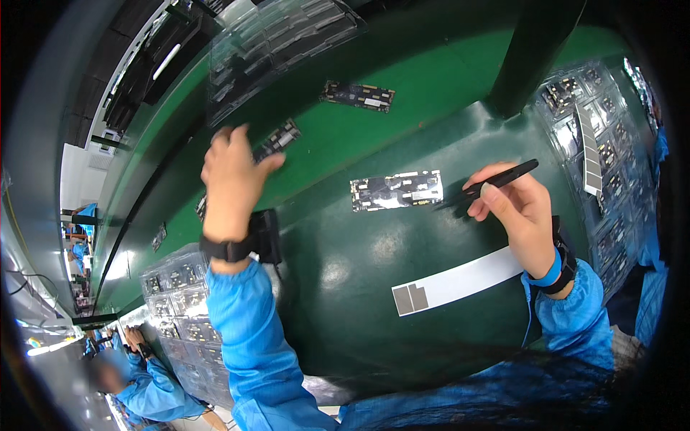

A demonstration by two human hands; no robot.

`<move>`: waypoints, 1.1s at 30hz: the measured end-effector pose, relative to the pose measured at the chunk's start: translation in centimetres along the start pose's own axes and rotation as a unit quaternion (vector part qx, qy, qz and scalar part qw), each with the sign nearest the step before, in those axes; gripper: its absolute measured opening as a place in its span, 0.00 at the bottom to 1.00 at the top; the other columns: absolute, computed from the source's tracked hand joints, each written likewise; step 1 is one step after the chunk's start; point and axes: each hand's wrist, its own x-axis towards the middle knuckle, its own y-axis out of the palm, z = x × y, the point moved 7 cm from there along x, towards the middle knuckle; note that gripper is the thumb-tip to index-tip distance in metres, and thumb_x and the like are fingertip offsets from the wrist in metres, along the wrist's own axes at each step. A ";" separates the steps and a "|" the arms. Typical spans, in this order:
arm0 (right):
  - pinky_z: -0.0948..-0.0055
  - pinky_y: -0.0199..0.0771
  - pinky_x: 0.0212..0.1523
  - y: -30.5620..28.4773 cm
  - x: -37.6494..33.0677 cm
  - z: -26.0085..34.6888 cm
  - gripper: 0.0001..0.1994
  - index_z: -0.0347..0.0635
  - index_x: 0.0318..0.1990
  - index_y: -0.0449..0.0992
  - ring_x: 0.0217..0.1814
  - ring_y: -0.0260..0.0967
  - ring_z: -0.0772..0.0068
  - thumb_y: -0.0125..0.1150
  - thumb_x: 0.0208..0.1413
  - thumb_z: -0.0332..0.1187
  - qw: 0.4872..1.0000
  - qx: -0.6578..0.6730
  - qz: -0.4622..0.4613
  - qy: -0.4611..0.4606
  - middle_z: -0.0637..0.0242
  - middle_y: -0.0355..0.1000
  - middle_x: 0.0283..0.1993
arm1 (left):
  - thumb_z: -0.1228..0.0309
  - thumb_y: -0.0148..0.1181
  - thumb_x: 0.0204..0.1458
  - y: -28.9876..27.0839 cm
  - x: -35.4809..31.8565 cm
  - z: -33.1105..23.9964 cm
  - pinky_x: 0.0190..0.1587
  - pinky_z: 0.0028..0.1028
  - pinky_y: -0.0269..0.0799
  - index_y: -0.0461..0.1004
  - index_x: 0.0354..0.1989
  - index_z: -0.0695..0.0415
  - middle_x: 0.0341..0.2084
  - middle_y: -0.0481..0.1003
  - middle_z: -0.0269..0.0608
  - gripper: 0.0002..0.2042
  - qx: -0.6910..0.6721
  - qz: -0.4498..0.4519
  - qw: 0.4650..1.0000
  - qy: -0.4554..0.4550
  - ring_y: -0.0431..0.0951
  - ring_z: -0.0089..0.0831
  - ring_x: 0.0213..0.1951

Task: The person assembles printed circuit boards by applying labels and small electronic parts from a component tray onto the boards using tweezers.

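Observation:
My left hand [231, 179] reaches out over the green conveyor belt and grips a small dark circuit board [279, 138] at its near end. My right hand [519, 208] pinches black tweezers [496, 181], whose tips point left toward a second circuit board [396, 190] lying flat on the green bench. A third board [358, 95] lies farther off on the belt. Both wrists wear black straps, and both arms are in blue sleeves.
A white strip with two grey squares [454, 281] lies near my right wrist. Clear plastic trays of parts stand at the right [600, 144], lower left [176, 294] and far top [280, 43]. A dark post [528, 50] rises behind. Other people in blue work at lower left [136, 388].

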 end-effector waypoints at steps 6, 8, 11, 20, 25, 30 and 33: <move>0.78 0.75 0.40 1.7 -0.2 -0.2 0.10 0.32 0.50 0.77 0.37 0.74 0.79 0.61 0.65 0.28 0.998 -0.031 0.056 0.007 0.65 0.76 0.39 | 0.64 0.68 0.54 5.5 5.7 -9.2 0.64 0.39 0.66 0.72 0.62 0.54 0.58 0.74 0.50 0.26 -0.166 0.009 0.965 0.202 0.72 0.48 0.62; 0.78 0.74 0.39 1.6 -0.3 -0.2 0.10 0.32 0.50 0.77 0.37 0.74 0.78 0.61 0.65 0.27 0.997 -0.032 0.062 0.015 0.65 0.76 0.39 | 0.62 0.69 0.53 5.6 6.7 -9.2 0.58 0.38 0.69 0.77 0.56 0.54 0.51 0.77 0.47 0.22 -0.153 0.076 0.973 0.158 0.75 0.47 0.56; 0.77 0.74 0.40 1.2 -0.6 0.2 0.10 0.32 0.50 0.77 0.38 0.75 0.78 0.61 0.65 0.28 0.998 -0.027 0.057 0.023 0.65 0.76 0.39 | 0.63 0.70 0.53 4.5 6.9 -9.0 0.48 0.36 0.72 0.82 0.43 0.60 0.39 0.78 0.46 0.14 -0.210 0.117 0.962 0.132 0.78 0.42 0.44; 0.77 0.74 0.41 0.4 -1.4 1.8 0.11 0.32 0.51 0.77 0.39 0.75 0.76 0.61 0.65 0.28 0.999 0.004 0.042 0.009 0.64 0.76 0.42 | 0.68 0.63 0.59 0.5 -2.3 -14.0 0.45 0.38 0.73 0.78 0.43 0.63 0.36 0.79 0.54 0.11 -0.355 0.182 0.892 0.212 0.80 0.52 0.40; 0.76 0.78 0.42 2.3 -1.9 1.6 0.10 0.30 0.49 0.78 0.40 0.78 0.75 0.63 0.63 0.26 0.993 -0.022 0.116 0.010 0.62 0.78 0.42 | 0.68 0.66 0.56 0.1 -4.8 -13.3 0.45 0.38 0.73 0.79 0.43 0.63 0.36 0.78 0.51 0.12 -0.348 0.164 0.899 0.210 0.78 0.49 0.39; 0.74 0.80 0.40 4.0 -3.0 0.5 0.08 0.30 0.45 0.79 0.38 0.80 0.71 0.65 0.60 0.24 0.970 -0.133 0.202 -0.007 0.59 0.79 0.39 | 0.72 0.70 0.48 -4.3 -9.6 -15.0 0.53 0.41 0.68 0.71 0.56 0.61 0.49 0.70 0.50 0.25 -0.214 0.099 0.954 0.183 0.71 0.50 0.50; 0.73 0.80 0.39 4.7 -3.2 -0.4 0.08 0.32 0.43 0.79 0.37 0.81 0.68 0.67 0.58 0.24 0.964 -0.155 0.215 -0.023 0.58 0.80 0.37 | 0.62 0.70 0.47 -5.7 -17.1 -16.8 0.47 0.37 0.72 0.73 0.54 0.60 0.48 0.71 0.48 0.26 -0.095 0.310 0.926 0.193 0.74 0.41 0.45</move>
